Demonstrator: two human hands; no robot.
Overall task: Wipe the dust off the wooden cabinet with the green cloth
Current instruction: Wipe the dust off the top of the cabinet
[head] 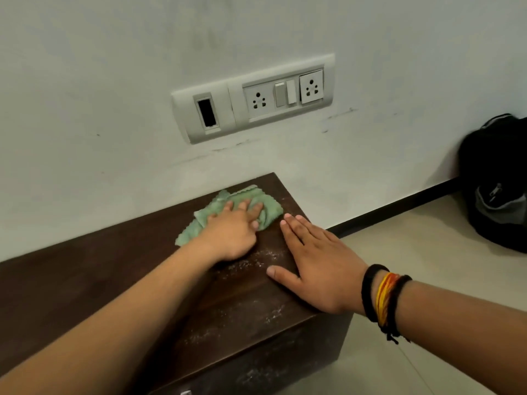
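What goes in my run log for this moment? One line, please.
task: dusting | left hand: pressing green cloth on cabinet | right hand: flat on top, open | dust: visible near hands

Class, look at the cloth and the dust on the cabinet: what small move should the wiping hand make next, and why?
Probably drag the green cloth under the left hand back toward the person, since white dust lies on the cabinet nearer than the cloth, beside the flat right hand.

Head cam, looking down, close.
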